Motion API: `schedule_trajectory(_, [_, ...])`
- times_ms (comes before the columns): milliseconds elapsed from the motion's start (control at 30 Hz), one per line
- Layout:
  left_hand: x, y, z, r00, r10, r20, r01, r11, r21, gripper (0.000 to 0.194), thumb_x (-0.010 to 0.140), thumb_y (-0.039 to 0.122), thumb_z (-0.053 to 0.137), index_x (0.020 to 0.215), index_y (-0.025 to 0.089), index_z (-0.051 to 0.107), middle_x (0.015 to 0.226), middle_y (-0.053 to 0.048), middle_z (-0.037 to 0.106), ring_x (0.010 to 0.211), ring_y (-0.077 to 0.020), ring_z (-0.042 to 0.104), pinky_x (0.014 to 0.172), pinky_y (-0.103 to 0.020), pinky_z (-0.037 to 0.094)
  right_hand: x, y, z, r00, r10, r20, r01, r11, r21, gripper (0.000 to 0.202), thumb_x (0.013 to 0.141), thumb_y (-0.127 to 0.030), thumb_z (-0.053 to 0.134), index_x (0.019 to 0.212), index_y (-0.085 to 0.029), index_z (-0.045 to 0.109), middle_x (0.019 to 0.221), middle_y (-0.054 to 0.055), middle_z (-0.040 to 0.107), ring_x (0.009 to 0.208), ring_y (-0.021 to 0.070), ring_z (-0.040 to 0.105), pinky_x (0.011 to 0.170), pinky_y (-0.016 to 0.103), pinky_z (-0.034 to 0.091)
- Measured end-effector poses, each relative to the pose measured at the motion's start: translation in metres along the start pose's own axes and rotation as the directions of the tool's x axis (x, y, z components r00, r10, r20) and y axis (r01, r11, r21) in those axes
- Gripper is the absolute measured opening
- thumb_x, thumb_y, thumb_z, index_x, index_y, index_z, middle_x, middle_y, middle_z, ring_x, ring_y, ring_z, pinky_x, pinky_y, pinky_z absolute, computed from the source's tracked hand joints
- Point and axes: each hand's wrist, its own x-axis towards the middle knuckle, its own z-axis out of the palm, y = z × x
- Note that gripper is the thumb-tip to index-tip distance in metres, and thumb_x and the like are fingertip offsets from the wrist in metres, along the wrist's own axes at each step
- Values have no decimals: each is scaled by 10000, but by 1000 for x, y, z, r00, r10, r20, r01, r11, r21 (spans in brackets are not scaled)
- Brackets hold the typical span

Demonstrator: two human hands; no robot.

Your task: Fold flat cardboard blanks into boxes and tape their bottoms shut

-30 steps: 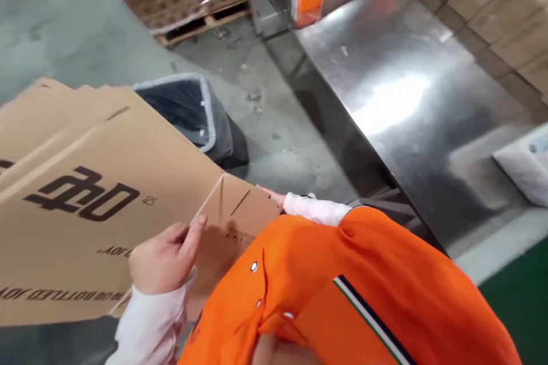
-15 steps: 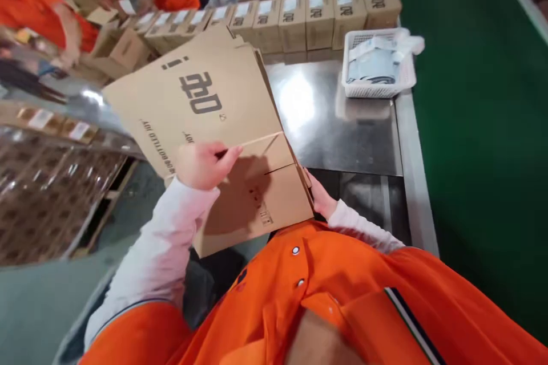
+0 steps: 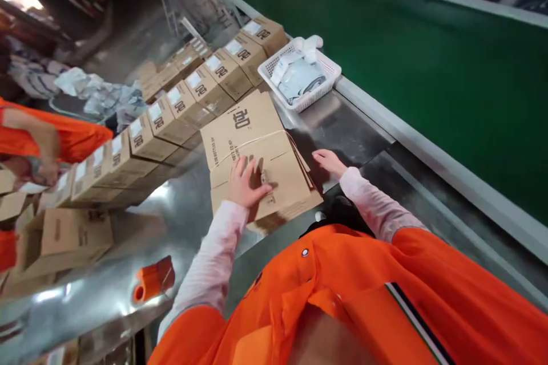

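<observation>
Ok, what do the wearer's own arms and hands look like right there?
The left hand and right hand are ungloved. Long, wrinkled white fabric undersleeves run down to the hands, coming out from under shorter, bright orange fabric outer sleeves. No cables show.

Cardboard stack [image 3: 280, 157] on table [image 3: 186, 197], probably steel
</observation>
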Motion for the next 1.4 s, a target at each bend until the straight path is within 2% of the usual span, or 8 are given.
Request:
schedule_trajectory(100, [-50, -7, 8, 978, 139, 156, -157, 981, 110, 1190, 513, 823, 872, 1519, 240, 617, 1706, -220, 388, 1619, -538, 180, 1297, -723, 77, 49, -12, 19, 991, -108, -82, 113, 992, 56, 165, 893, -75, 622, 968, -153, 746, 1201, 75, 749, 1279, 189, 625, 1241, 343, 397])
schedule_trajectory(233, [-67, -9, 14, 990, -98, 104, 79, 981, 174, 1205, 589, 843, 831, 1542, 151, 579, 1678, -306, 378, 1589, -570, 232, 1262, -755, 194, 96, -11, 47, 988, -155, 12, 153, 983, 98, 339, 829, 18, 568, 1067, -127, 761, 1207, 65, 758, 1230, 162, 655, 1252, 357, 389])
schedule_trajectory(400, [-23, -11, -7, 981, -142, 133, 140, 990, 21, 951, 763, 793, 734, 1480, 181, 608, 1598, -228, 521, 1515, -420, 468, 1260, -574, 399, 117, 5, 39, 969, -155, 195, 135, 985, 109, 161, 793, -37, 648, 885, -127, 745, 842, 31, 743, 902, 186, 688, 1062, 432, 549])
schedule_trajectory(700, [100, 35, -21, 997, -56, -54, 58, 998, 33, 500, 925, 563, 647, 1241, 182, 725, 1307, -150, 736, 1261, -302, 680, 1161, -476, 523, 150, -14, 30, 951, -223, 215, 210, 974, 85, 137, 711, -53, 660, 755, -179, 631, 884, 29, 655, 964, 196, 584, 1124, 363, 445])
schedule_trajectory(833, [121, 47, -10, 999, -22, -48, 24, 999, 43, 443, 917, 510, 683, 1226, 198, 741, 1313, -137, 717, 1266, -293, 664, 1176, -478, 506, 154, -17, 35, 947, -152, 284, 126, 986, 108, 86, 699, -102, 632, 724, -178, 599, 792, -2, 614, 870, 167, 562, 964, 299, 505])
schedule_trajectory(1000, [126, 22, 5, 972, -210, -108, 219, 972, 79, 454, 874, 440, 718, 1240, 172, 734, 1331, -165, 686, 1296, -324, 636, 1195, -505, 479, 164, -16, 32, 911, 2, 412, -63, 989, 136, 255, 833, -365, 689, 713, -175, 570, 687, -3, 580, 692, 129, 537, 712, 239, 490])
schedule_trajectory(1233, [114, -17, -8, 865, -477, -157, 489, 871, 48, 446, 898, 354, 663, 1282, 134, 718, 1366, -191, 674, 1306, -324, 626, 1196, -468, 455, 155, -31, 31, 933, 126, 336, -136, 991, 5, 349, 890, -389, 739, 680, -180, 555, 642, 19, 565, 711, 156, 564, 695, 251, 481])
schedule_trajectory(1400, [97, -65, -46, 527, -819, -228, 823, 558, -104, 345, 960, 240, 558, 1222, 109, 741, 1287, -204, 719, 1288, -338, 626, 1186, -458, 415, 151, -44, 28, 980, 96, 176, -69, 986, -151, 432, 850, -195, 720, 536, -214, 424, 603, 51, 469, 998, 242, 596, 844, 255, 479])
